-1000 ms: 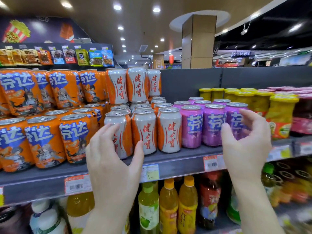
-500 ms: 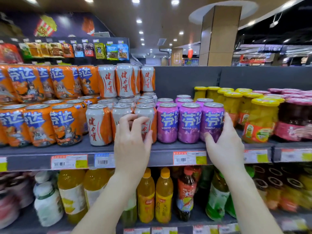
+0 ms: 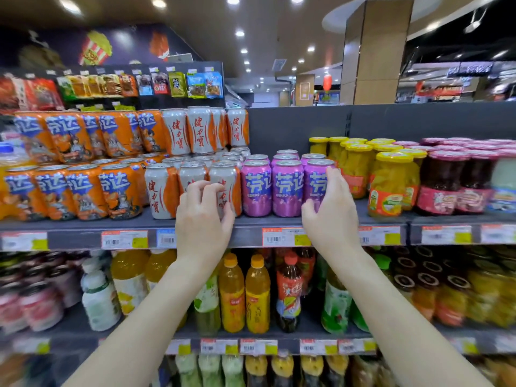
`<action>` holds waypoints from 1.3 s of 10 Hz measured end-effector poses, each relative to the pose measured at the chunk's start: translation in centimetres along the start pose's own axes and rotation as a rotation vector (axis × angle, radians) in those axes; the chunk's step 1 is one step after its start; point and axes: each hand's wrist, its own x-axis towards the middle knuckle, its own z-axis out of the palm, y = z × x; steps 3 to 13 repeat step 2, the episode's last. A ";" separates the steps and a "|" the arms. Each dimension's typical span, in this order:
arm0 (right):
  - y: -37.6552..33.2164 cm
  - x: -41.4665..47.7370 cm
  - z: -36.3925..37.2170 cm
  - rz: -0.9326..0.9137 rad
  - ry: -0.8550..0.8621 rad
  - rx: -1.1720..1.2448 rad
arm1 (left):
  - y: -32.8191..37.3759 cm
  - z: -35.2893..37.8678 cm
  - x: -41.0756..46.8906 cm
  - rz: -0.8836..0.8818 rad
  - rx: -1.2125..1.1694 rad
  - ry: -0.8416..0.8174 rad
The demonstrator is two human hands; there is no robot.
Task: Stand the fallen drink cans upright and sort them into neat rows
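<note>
Hands on front row: left hand [image 3: 205, 216] fingers curled round white-orange can [image 3: 226, 188], right hand [image 3: 332, 210] cupping purple can [image 3: 317, 182].

Inside a brightly lit supermarket: dark grey shelving [image 3: 279, 127] with price tags [image 3: 272, 238] along the edges, recessed ceiling spotlights [image 3: 239, 33] overhead, a square tan pillar [image 3: 374, 51] beyond, hanging snack packets [image 3: 178, 84] under a popcorn mural [image 3: 95, 50].

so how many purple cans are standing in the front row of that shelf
3 in the front row: the left purple can beside the white-and-orange cans, the middle purple can, and the right purple can, partly covered by the right hand. More purple cans stand behind them, partly hidden.
</note>
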 end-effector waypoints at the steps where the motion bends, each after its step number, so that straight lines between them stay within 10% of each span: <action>1: -2.2 -1.4 -0.5 -0.076 -0.058 -0.066 | -0.3 -1.6 -1.1 0.015 0.065 -0.094; 13: -4.1 -2.4 -0.9 -0.126 -0.103 -0.140 | -1.7 -3.1 -2.1 0.006 0.135 -0.197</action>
